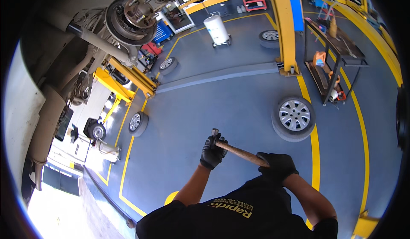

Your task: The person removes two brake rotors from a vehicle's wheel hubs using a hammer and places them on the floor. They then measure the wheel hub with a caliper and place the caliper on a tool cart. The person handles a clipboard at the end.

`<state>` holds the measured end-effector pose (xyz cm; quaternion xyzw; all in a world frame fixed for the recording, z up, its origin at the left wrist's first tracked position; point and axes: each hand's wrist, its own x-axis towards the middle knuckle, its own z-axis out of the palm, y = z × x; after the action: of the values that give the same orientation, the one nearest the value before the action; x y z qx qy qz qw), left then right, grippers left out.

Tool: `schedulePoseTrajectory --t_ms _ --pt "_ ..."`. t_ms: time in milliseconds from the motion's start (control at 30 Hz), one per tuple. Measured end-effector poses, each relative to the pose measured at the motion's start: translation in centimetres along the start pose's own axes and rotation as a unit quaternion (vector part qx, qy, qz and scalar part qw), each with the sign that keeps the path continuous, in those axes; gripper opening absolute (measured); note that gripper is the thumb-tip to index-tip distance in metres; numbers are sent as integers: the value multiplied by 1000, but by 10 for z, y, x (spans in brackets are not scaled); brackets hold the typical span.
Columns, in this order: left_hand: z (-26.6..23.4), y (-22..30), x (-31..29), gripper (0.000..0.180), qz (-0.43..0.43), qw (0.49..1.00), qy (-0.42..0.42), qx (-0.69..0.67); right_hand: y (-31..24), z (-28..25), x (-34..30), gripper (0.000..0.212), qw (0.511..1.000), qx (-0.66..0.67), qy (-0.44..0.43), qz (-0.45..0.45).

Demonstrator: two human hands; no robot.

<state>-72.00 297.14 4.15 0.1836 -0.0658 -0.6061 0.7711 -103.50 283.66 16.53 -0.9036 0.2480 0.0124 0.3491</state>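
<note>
A hammer (239, 151) with a wooden handle and a metal head is held across in front of me, its head end to the left. My left hand (213, 153), in a black glove, is closed round it just by the head. At the other end my right hand (278, 166), gloved alike, grips the handle. Up at the left, under a raised car, a bare wheel hub (140, 13) with studs shows with its brake backing plate (124, 23). The hammer is well apart from the hub.
Wheels lie on the floor, one at the right (294, 116) and one at the left (137, 123). A yellow lift post (284, 30) stands ahead. To its right is a tool cart (337, 53). A white drum (217, 30) stands further back. An exhaust muffler (48, 123) hangs at the left.
</note>
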Motion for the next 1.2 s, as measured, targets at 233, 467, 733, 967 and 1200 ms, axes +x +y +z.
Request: schedulePoseTrajectory --t_ms 233,467,733,967,1200 --pt "27 -25 170 40 266 959 93 -37 109 -96 127 61 987 56 -149 -16" --pt "59 -2 238 31 363 914 161 89 231 -212 241 57 969 -2 -241 -59" --pt "85 -120 198 26 313 855 343 233 570 -412 403 31 993 -47 90 -67" --pt "166 -310 298 31 168 773 576 207 926 -645 487 43 936 -94 269 206" --pt "230 -379 360 35 67 738 611 278 1035 -657 537 57 937 -124 205 252"
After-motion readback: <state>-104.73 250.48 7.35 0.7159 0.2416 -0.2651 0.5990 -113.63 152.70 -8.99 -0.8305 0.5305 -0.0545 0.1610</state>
